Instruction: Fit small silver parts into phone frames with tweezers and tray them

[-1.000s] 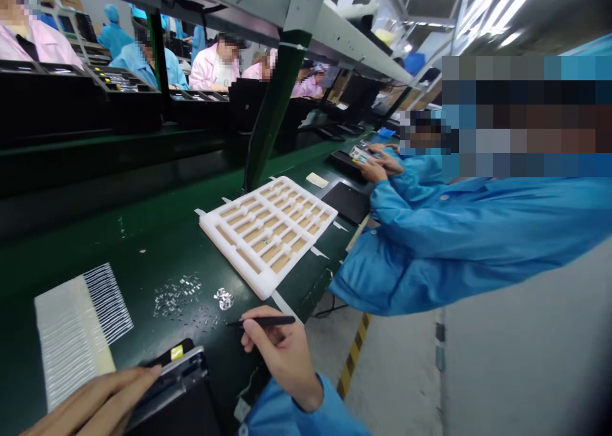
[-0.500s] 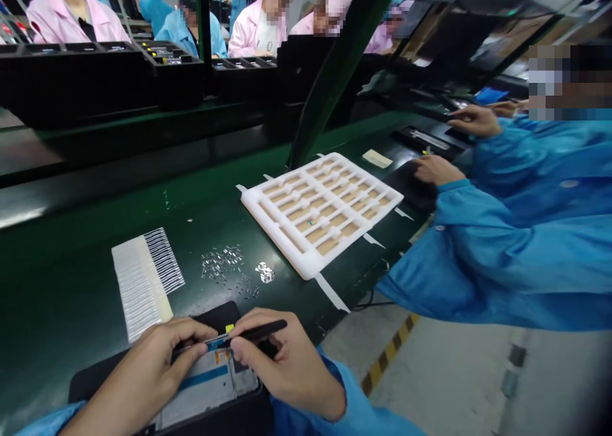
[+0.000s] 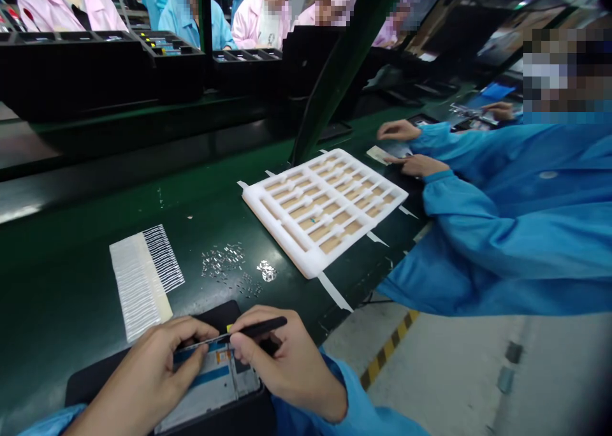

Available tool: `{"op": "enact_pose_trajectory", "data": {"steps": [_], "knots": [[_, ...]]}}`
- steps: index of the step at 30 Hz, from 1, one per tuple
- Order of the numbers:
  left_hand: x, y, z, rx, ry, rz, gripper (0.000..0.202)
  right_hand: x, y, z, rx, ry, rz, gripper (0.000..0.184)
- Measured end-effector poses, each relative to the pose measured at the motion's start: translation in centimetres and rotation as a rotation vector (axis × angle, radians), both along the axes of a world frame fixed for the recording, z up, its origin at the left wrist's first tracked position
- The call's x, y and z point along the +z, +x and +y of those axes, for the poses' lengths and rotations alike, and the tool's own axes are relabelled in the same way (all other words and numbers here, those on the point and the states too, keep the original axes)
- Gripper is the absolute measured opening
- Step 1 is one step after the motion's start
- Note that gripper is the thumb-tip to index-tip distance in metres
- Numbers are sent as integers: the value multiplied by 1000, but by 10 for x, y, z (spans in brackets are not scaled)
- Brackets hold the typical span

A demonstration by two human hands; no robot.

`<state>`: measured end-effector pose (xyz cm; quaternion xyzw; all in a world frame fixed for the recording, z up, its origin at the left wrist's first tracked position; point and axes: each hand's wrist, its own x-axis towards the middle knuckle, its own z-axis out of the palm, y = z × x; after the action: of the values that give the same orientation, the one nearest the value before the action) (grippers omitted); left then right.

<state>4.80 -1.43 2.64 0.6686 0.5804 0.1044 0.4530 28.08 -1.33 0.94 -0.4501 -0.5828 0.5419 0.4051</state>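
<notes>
A grey metal device panel [image 3: 210,394] with blue strips rests in a black holder [image 3: 229,417] at the front of the bench. Over it, my left hand [image 3: 157,366] has thumb and fingers closed on a thin narrow strip [image 3: 195,345]. My right hand [image 3: 291,366] grips slim black tweezers [image 3: 265,327], their tip side pointing left to the strip's end. The very tip is hidden by my fingers. A bit of yellow [image 3: 230,328] shows behind the right fingertips, and an orange patch [image 3: 223,357] lies on the panel below.
A sheet of thin strips [image 3: 138,280] lies left. Beside it are scattered small metal pieces [image 3: 224,261] and a shiny little pile [image 3: 266,270]. A white compartment tray [image 3: 313,267] is taped down further right. A co-worker in blue [image 3: 502,194] reaches over the bench's right side.
The strip in my left hand has tilted slightly; both my hands stay nearly in place. The co-worker's hands have moved left, to the pale paper behind the tray.
</notes>
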Motion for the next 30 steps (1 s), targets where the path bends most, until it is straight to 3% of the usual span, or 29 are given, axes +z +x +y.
{"op": "enact_pose_trajectory", "data": {"steps": [12,24,30], "knots": [[0,8,-3,35,43,27,30,-3,-1,-1,-40,78,-5,13],[-11,8,-7,73,122,61,27,-3,-2,-5,-94,328,0,12],[-11,8,-7,47,218,49,27,-10,0,-8,-40,392,29,16]]}}
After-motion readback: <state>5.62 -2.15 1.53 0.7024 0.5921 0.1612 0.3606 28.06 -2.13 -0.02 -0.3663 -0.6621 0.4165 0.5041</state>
